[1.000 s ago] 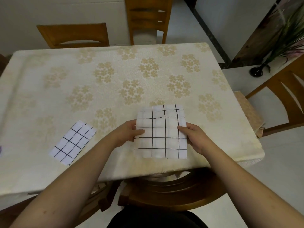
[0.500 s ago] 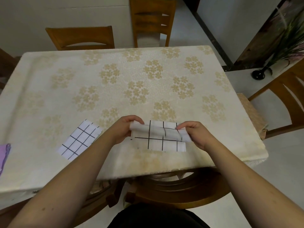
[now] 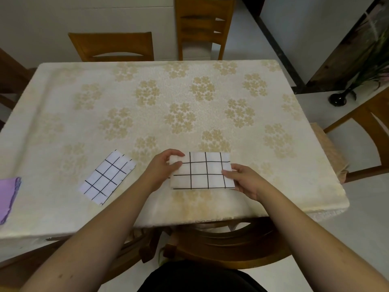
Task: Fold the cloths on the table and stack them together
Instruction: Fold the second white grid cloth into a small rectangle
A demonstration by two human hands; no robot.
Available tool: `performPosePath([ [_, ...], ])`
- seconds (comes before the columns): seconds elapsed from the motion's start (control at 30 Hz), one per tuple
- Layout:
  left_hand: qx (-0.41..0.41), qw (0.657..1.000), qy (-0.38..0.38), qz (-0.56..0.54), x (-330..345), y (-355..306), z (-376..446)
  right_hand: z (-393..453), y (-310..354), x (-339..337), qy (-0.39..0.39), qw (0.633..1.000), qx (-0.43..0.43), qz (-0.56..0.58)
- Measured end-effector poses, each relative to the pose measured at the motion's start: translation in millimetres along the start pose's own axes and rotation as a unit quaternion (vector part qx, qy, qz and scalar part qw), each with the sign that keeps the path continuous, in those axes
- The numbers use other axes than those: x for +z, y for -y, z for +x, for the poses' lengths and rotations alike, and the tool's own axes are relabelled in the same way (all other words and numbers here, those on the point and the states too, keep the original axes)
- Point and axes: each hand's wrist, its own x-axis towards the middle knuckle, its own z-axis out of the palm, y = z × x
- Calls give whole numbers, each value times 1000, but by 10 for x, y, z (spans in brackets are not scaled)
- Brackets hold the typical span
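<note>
A white cloth with a black grid (image 3: 201,170) lies folded into a wide rectangle near the table's front edge. My left hand (image 3: 163,168) pinches its upper left corner, thumb on top. My right hand (image 3: 244,181) grips its right edge, thumb resting on the fabric. A second white grid cloth (image 3: 107,177), folded into a narrow strip, lies flat at an angle to the left. A purple cloth (image 3: 8,194) shows partly at the left frame edge.
The table (image 3: 189,106) wears a cream cloth with gold flower clusters. Wooden chairs stand at the far side (image 3: 111,46), (image 3: 203,28), at the right (image 3: 370,131) and under the front edge (image 3: 227,241). A black vase with a plant (image 3: 339,99) stands on the floor at the right.
The cloth lay as a taller rectangle; both hands folded its far half over toward me, halving it. It now lies flat and wide with both hands still on it.
</note>
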Motion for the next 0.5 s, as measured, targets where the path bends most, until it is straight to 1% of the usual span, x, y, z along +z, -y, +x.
performPosePath([
  [0.1, -19, 998, 14, -55, -49, 48, -30, 109, -92, -24, -44, 997, -27, -55],
  [0.13, -27, 998, 16, -45, -71, 55, -45, 122, -96, -24, -51, 996, -35, -65],
  [0.23, -34, 997, 41, 52, -139, 153, -69, 182, -118, -52, -46, 990, -46, -129],
  [0.3, -44, 991, 79, 99, -163, 274, -90, 201, -106, -41, -48, 984, -46, -164],
  [0.4, -58, 975, 146, 156, -149, 465, -115, 275, -116, -2, -63, 986, -47, -144],
  [0.5, -79, 965, 169, 183, -104, 594, -128, 386, -157, 66, -83, 988, -38, -123],
])
